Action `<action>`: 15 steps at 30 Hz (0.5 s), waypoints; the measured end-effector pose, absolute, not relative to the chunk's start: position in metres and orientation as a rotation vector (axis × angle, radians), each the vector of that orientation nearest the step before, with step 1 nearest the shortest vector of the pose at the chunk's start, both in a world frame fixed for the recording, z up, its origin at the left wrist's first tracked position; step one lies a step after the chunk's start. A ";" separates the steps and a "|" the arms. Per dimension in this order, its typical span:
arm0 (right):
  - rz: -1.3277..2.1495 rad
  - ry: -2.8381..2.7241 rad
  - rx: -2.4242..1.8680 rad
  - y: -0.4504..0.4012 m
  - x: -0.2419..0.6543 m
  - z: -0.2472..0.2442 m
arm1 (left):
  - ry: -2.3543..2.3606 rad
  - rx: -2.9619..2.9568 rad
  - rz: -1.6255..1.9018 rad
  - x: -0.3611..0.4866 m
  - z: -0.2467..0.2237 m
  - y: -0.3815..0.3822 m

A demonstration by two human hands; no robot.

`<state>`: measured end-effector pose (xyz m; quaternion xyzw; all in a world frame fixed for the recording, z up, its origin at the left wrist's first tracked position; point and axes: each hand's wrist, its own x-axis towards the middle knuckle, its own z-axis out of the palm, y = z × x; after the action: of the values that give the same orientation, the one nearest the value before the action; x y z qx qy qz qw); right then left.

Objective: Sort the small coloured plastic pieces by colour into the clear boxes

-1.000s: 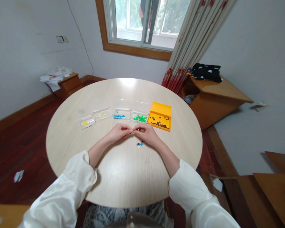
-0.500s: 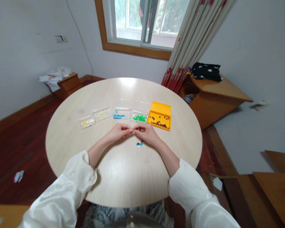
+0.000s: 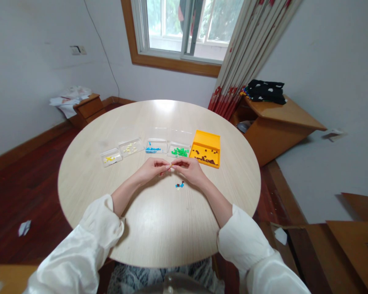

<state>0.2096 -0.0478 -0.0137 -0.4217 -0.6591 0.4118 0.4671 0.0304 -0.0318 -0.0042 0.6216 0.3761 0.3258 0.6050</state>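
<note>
Over the middle of the round table (image 3: 159, 228), my left hand (image 3: 155, 169) and my right hand (image 3: 187, 168) meet at the fingertips. Both are closed in a pinch around something tiny between them, too small to name. Just below my right hand lies a small group of blue and dark brown pieces (image 3: 179, 185). Beyond the hands stand clear trays with yellow pieces (image 3: 110, 159), pale yellow pieces (image 3: 130, 148), blue pieces (image 3: 153, 150) and green pieces (image 3: 180, 152). An open orange box (image 3: 207, 140) holds dark brown pieces (image 3: 206, 159).
A wooden cabinet (image 3: 282, 122) with black cloth (image 3: 266, 91) on top stands at the right, beside a curtain (image 3: 242, 45). Papers (image 3: 70, 98) lie on a small wooden stand at the left. A window (image 3: 178, 28) is behind the table.
The fingertips have shifted slightly, and a little more of the tiny thing shows between them. The trays and loose pieces stay where they were on the table.
</note>
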 end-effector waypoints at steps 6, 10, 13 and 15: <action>1.007 -1.579 -1.023 -0.045 0.210 -0.018 | 0.855 1.415 0.783 0.029 -0.003 -0.031; 1.018 -1.549 -1.024 -0.044 0.210 -0.018 | 0.861 1.400 0.790 0.029 -0.005 -0.030; 1.031 -1.520 -1.037 -0.045 0.210 -0.017 | 0.865 1.399 0.790 0.029 -0.006 -0.030; 1.024 -1.514 -1.034 -0.046 0.210 -0.016 | 0.864 1.403 0.789 0.029 -0.006 -0.030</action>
<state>0.2100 -0.0459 -0.0157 -0.4272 -0.6254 0.4228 0.4976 0.0289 -0.0300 -0.0060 0.6080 0.3745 0.3417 0.6110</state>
